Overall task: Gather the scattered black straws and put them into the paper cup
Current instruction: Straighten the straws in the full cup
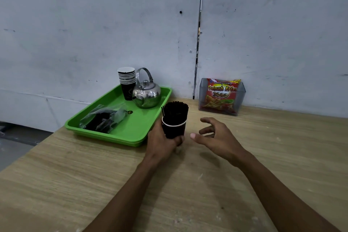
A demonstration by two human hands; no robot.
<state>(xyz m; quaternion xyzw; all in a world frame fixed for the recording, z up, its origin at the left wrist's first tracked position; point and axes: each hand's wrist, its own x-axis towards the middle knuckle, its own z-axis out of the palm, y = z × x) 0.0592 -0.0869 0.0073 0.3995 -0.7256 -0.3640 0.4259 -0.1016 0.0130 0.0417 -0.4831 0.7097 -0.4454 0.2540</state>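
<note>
A black paper cup [173,130] with a white rim stands packed with a dense bundle of black straws [175,111] sticking up out of it. My left hand [160,142] wraps around the cup's lower part from the left and holds it just above the wooden table [94,171]. My right hand [216,137] hovers to the right of the cup, fingers spread and curled, holding nothing and not touching the cup. No loose straws show on the table.
A green tray [131,135] lies left of the cup, bearing a stack of black paper cups [127,83], a steel kettle [147,93] and a clear plastic bag of black items [104,118]. A clear box with a snack packet [222,96] stands against the wall.
</note>
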